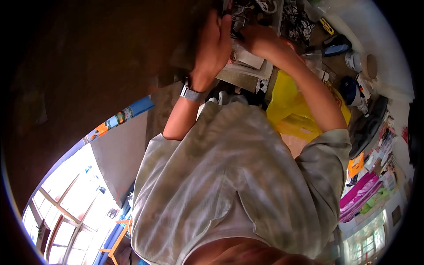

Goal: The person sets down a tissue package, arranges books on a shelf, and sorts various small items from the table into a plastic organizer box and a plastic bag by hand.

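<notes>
Both hands are at the top of the head view, over a pale plastic box (266, 71) with loose small items in it. My left hand (214, 44), with a watch (191, 93) on its wrist, is at the box's left side, its fingers closed and their tips partly hidden. From the right comes my right hand (258, 40), its fingers bent down among dark things and wires close to the left fingertips. What either hand grips is too small and dark to name. A white card or small box (250, 58) lies in the box below the right hand.
A yellow plastic bag (282, 99) is beneath my right forearm. Along the right wall are a blue-and-black item (338, 45), a dark cap (350, 91) and magenta cloth (360, 196). A large dark surface (101, 53) fills the upper left, above a bright window (66, 221).
</notes>
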